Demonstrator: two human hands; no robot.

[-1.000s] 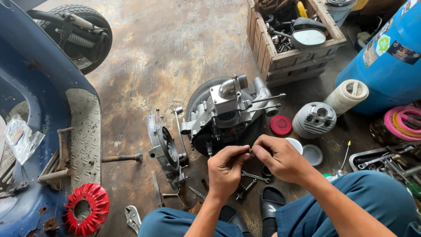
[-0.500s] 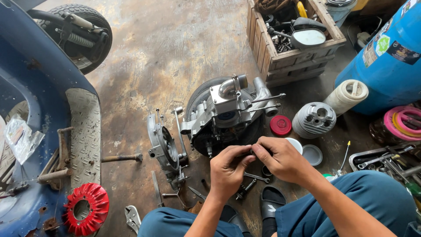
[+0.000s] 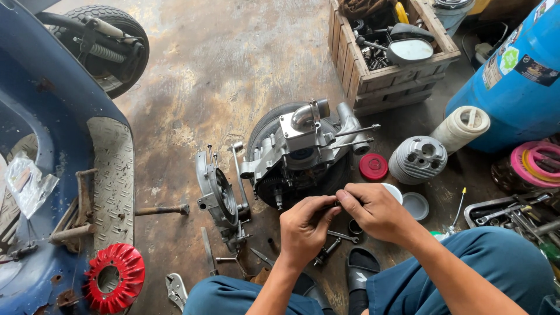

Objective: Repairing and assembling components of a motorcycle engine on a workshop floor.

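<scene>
Blue scooter body [image 3: 52,151] parked at the left, out of the way. Stained concrete floor [image 3: 221,70] serving as the work surface, parts spread within arm's reach. Grey metal engine block on its black tyre [image 3: 303,151] set just ahead of the knees; grey finned cylinder [image 3: 417,158] and round red cap [image 3: 373,167] laid beside it. Left hand [image 3: 306,230] and right hand [image 3: 376,211] brought together, fingertips pinched shut on a small dark metal part [image 3: 336,204], too small to identify, held above the floor just before the engine.

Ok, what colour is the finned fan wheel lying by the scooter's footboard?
Red finned fan wheel, clearest in the head view.
</scene>
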